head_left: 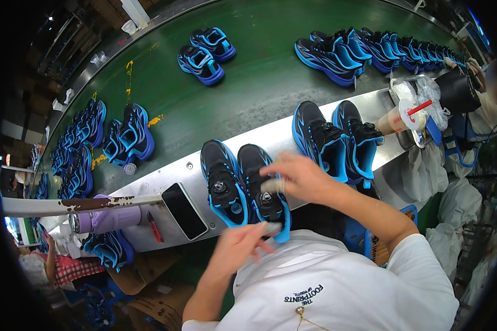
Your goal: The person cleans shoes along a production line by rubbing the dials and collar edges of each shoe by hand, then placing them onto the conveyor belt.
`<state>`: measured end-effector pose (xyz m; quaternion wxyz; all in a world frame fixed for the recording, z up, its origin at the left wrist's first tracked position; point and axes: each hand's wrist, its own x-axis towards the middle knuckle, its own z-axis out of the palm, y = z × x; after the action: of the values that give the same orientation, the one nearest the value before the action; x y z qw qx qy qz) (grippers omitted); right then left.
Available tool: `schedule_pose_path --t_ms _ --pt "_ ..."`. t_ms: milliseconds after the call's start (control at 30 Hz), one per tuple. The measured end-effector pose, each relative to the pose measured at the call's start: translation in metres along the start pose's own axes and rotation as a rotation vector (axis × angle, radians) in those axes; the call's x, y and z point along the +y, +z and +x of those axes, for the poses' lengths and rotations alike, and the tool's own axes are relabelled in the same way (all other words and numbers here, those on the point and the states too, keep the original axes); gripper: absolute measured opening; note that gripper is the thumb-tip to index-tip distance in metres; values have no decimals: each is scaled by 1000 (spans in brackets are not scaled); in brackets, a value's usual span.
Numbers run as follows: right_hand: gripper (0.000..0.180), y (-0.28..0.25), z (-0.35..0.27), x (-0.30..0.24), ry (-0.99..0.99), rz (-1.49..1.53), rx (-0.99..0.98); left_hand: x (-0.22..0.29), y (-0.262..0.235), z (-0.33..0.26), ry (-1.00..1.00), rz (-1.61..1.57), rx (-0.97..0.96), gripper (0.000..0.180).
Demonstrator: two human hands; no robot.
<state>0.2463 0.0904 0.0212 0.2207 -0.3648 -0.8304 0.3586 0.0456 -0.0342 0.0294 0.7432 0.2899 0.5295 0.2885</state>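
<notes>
A pair of black and blue sneakers with round dial fasteners stands in front of me on the metal ledge: a left shoe (221, 179) and a right shoe (262, 204). My left hand (240, 248) is at the heel collar of the right shoe, its fingers apart; whether they touch it is unclear. Over that shoe's upper is my right hand (298, 176), fingers stretched out and slightly blurred, with nothing visible held. Pale coverings show on some fingertips. Another matching pair (320, 135) stands to the right of my right hand.
Phone (184, 211), red pen (154, 227) and purple bottle (113, 214) lie left on the ledge, below a chipped white bar (83, 205). A drink cup with red straw (400, 117) stands right. Green conveyor belt (259, 60) carries sneaker rows (328, 58). People work at both sides.
</notes>
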Motion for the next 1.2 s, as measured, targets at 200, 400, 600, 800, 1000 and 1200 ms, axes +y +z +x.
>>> schedule_pose_path --t_ms 200,400,600,800,1000,1200 --pt "30 12 51 3 8 9 -17 18 -34 41 807 824 796 22" --pt "40 65 115 29 -125 -53 105 13 -46 50 705 546 324 32" --pt "55 106 149 45 -10 -248 5 14 -54 67 637 598 245 31" --pt "56 113 151 53 103 -174 -155 22 -45 57 593 695 450 41" --pt "55 112 151 59 57 -152 -165 17 -49 59 591 514 284 37" --pt "54 112 151 66 39 -133 -150 24 -47 54 728 747 247 38"
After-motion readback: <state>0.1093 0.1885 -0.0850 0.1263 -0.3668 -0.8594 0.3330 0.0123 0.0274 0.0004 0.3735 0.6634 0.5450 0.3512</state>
